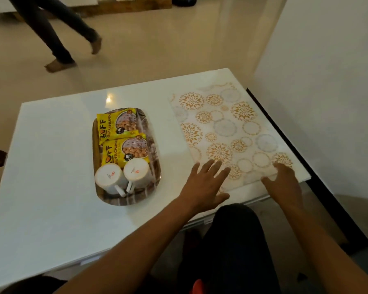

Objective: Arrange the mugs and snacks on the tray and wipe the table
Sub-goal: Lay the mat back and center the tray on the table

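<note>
The patterned mat [229,134] lies flat on the right part of the white table [51,166], its long axis running from the near edge toward the far right corner. Both hands sit at its near end. The left hand [204,183] is flat with fingers spread, fingertips on the mat's near left corner. The right hand [285,179] rests on the near right corner, fingers bent down onto the mat's edge; whether it pinches the mat or only presses it cannot be told. The hands are apart, one at each near corner, so either is equally close to the mat.

Left of the mat, just beside the left hand, stands the oval tray [153,183], long axis also near to far. On it two white mugs [121,177] stand side by side at the near end, and two yellow snack packets [123,139] lie behind them, overlapping. The arranging looks done.

No wiping cloth shows. A person's legs [57,28] cross the floor far left.
</note>
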